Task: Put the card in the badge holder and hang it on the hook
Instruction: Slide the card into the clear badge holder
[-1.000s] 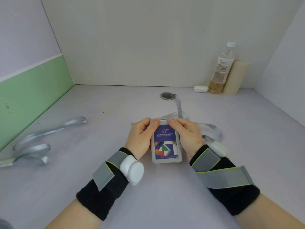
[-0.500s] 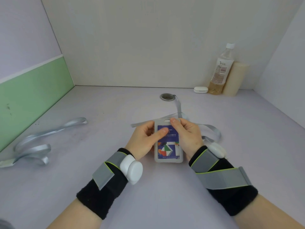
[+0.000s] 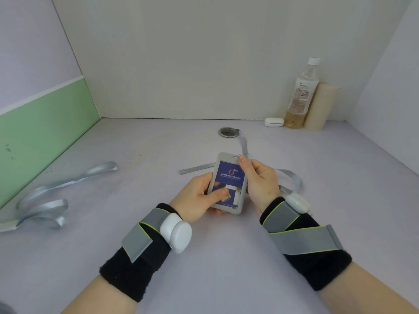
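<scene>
A grey badge holder [image 3: 223, 157] is held tilted above the table, between both hands. A blue card [image 3: 230, 175] with white text shows through its front. My left hand [image 3: 197, 198] grips the holder's lower left side, thumb pressed across the card's lower part. My right hand [image 3: 260, 180] holds the right edge, its index fingertip at the slot on top. A grey lanyard [image 3: 243, 143] runs from the holder's top back over the table and loops out to the right behind my right hand. No hook is in view.
A round metal ring [image 3: 228, 132] is set in the table behind the holder. A second grey lanyard [image 3: 59, 189] lies coiled at the left. A white case [image 3: 274, 121], a drink bottle [image 3: 300, 94] and a cream cylinder [image 3: 320, 107] stand in the back right corner.
The holder has been lifted off the table and tilted up. My left thumb slid from the top edge down onto the card's lower part. My right hand stayed at the top.
</scene>
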`<control>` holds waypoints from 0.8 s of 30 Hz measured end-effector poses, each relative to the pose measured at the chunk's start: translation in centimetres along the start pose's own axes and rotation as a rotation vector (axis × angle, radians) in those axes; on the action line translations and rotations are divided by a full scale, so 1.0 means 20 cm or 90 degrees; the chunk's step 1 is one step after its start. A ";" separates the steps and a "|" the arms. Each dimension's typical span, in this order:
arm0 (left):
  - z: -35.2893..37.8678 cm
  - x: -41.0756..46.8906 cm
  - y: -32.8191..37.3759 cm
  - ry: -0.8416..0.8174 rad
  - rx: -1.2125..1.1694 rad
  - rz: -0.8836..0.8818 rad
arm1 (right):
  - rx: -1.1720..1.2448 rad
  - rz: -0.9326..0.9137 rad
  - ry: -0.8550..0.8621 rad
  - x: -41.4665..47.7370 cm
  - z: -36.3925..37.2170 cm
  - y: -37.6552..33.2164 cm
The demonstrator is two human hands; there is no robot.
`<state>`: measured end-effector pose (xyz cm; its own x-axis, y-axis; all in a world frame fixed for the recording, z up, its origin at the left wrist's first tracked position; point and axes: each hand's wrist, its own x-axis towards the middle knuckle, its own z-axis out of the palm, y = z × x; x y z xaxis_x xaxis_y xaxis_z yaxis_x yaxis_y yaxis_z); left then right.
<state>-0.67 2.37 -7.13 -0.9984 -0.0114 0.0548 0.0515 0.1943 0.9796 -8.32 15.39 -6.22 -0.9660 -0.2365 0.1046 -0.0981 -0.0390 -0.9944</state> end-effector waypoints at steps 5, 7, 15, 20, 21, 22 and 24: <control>0.00 -0.01 0.02 0.093 -0.006 0.001 | -0.171 -0.012 0.039 -0.02 0.01 0.02; 0.00 -0.01 0.02 0.122 0.050 -0.009 | -0.215 -0.029 0.038 -0.03 0.02 0.03; 0.04 -0.03 0.01 0.270 0.181 0.002 | -0.427 -0.138 0.085 -0.08 0.09 0.01; 0.02 -0.05 0.07 0.355 0.344 0.030 | -0.451 -0.166 0.075 -0.11 0.15 -0.06; 0.00 -0.06 0.09 0.373 0.347 0.028 | -0.435 -0.172 0.075 -0.11 0.18 -0.09; -0.02 -0.07 0.09 0.391 0.340 0.025 | -0.419 -0.181 0.074 -0.11 0.22 -0.11; -0.08 -0.11 0.11 0.431 0.293 0.027 | -0.391 -0.197 0.067 -0.13 0.29 -0.16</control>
<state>1.67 1.22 -4.70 -0.7584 -0.5564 0.3395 -0.0716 0.5888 0.8051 -4.20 10.47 -3.21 -0.8866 -0.2063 0.4139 -0.4606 0.4747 -0.7500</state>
